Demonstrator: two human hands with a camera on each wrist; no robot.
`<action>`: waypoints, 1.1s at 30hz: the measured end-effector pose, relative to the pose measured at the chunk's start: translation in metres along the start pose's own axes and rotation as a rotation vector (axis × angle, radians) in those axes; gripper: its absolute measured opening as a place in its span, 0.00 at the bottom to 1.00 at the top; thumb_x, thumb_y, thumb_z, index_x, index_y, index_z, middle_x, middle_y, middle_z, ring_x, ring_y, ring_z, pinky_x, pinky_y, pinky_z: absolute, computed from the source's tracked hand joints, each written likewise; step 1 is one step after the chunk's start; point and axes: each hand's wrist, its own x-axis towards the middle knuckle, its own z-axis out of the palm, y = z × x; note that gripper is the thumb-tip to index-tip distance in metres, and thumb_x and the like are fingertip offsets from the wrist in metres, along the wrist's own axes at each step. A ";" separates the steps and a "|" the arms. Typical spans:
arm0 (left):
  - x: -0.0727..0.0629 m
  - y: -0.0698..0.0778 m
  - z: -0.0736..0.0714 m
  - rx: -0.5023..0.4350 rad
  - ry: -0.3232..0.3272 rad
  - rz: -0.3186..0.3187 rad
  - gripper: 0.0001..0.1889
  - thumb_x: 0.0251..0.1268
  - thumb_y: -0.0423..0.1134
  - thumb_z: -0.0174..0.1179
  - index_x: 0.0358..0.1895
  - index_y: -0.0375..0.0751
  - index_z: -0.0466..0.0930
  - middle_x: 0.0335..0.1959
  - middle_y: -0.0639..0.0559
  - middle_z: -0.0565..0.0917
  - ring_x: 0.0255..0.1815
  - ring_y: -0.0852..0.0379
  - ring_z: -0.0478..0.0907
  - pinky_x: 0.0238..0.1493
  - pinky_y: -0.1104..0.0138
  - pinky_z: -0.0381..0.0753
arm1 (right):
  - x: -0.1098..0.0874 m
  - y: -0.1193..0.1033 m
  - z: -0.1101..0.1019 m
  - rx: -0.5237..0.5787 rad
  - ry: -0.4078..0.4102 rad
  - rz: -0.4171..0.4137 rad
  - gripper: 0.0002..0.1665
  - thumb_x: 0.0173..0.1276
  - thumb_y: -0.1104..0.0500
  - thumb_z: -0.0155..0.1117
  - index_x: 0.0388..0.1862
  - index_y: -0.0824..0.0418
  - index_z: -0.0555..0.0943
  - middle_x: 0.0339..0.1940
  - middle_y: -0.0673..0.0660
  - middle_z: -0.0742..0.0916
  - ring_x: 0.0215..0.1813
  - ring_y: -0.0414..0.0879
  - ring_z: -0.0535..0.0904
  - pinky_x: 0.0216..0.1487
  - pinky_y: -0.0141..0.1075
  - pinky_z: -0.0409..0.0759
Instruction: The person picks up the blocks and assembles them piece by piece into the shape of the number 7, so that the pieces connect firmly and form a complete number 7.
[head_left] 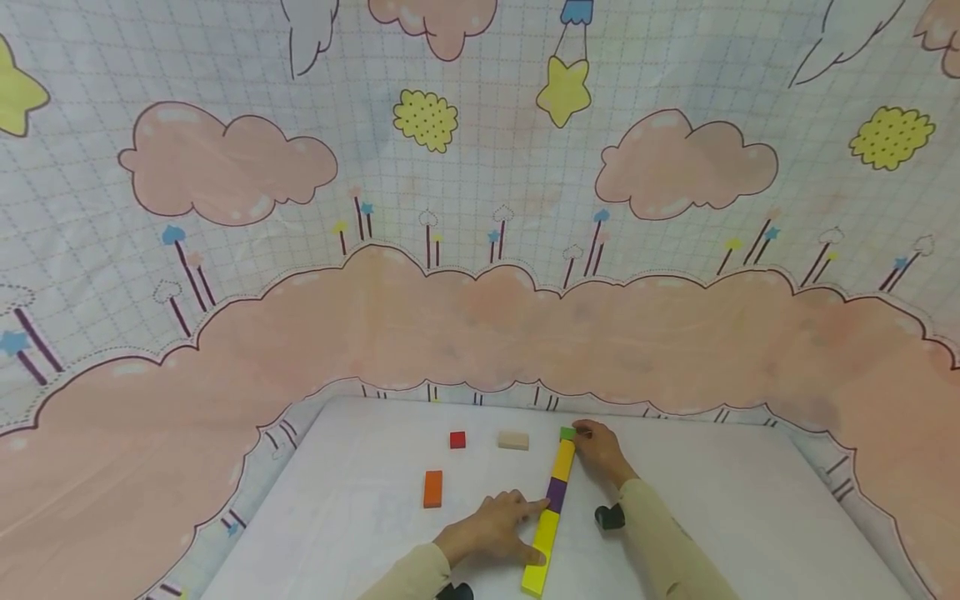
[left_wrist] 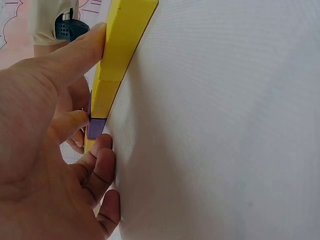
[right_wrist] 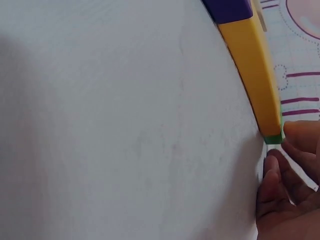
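Thumb and forefinger spread wide, my left hand (head_left: 497, 527) steadies the block row (head_left: 557, 492); at its 1 o'clock end my right hand (head_left: 603, 452) touches the green block (head_left: 567, 433), pinching or not I cannot tell. I'm seemingly aligning; next needs a gentle nudge.

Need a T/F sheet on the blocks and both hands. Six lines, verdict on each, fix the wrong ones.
1. The left hand touches the purple block. True.
2. The right hand is at the green block, at the far end of the row. True.
3. The purple block touches the green block. False: a yellow block lies between them.
4. The red block lies farther from the person than the orange block. True.
5. The orange block touches the row. False: it lies apart, to the row's left.
6. The red block is in the right hand. False: it lies untouched.
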 end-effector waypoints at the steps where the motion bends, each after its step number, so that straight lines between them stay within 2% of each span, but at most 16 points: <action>1: 0.000 0.000 0.000 0.000 0.001 -0.001 0.39 0.49 0.61 0.72 0.69 0.78 0.66 0.50 0.58 0.76 0.45 0.60 0.68 0.55 0.58 0.75 | 0.001 0.000 0.001 0.006 0.006 0.005 0.20 0.71 0.63 0.57 0.60 0.66 0.77 0.59 0.66 0.81 0.59 0.59 0.77 0.64 0.53 0.74; 6: 0.000 -0.001 0.001 -0.002 0.004 0.006 0.39 0.49 0.61 0.72 0.68 0.78 0.66 0.49 0.59 0.76 0.45 0.60 0.68 0.54 0.59 0.74 | 0.001 -0.001 0.002 0.003 0.033 0.005 0.19 0.70 0.62 0.57 0.58 0.66 0.78 0.56 0.66 0.82 0.57 0.59 0.77 0.62 0.53 0.75; 14: 0.000 -0.002 0.001 -0.003 0.013 0.010 0.39 0.49 0.61 0.72 0.68 0.80 0.66 0.48 0.60 0.76 0.45 0.61 0.69 0.54 0.60 0.76 | -0.001 0.000 0.002 0.001 0.044 -0.029 0.17 0.71 0.61 0.57 0.57 0.66 0.79 0.49 0.63 0.83 0.48 0.53 0.78 0.55 0.48 0.78; 19: -0.001 -0.001 -0.002 -0.001 0.010 0.011 0.39 0.49 0.61 0.72 0.68 0.78 0.66 0.49 0.60 0.76 0.45 0.60 0.69 0.56 0.59 0.76 | 0.000 -0.001 0.001 0.007 0.036 -0.028 0.18 0.72 0.61 0.56 0.57 0.65 0.79 0.49 0.63 0.83 0.48 0.53 0.77 0.56 0.49 0.78; 24: -0.001 0.001 -0.003 0.003 0.008 0.009 0.39 0.50 0.61 0.72 0.69 0.78 0.66 0.47 0.59 0.75 0.44 0.59 0.68 0.52 0.62 0.75 | -0.001 0.000 0.000 0.012 0.044 -0.034 0.19 0.72 0.60 0.56 0.59 0.65 0.79 0.50 0.64 0.83 0.49 0.54 0.77 0.59 0.51 0.77; 33: -0.002 0.002 -0.002 0.011 0.009 0.009 0.39 0.50 0.60 0.72 0.69 0.78 0.65 0.47 0.59 0.75 0.44 0.60 0.68 0.52 0.63 0.75 | -0.004 0.007 -0.005 0.056 0.074 0.019 0.20 0.75 0.57 0.52 0.61 0.62 0.77 0.55 0.64 0.82 0.55 0.57 0.76 0.61 0.54 0.74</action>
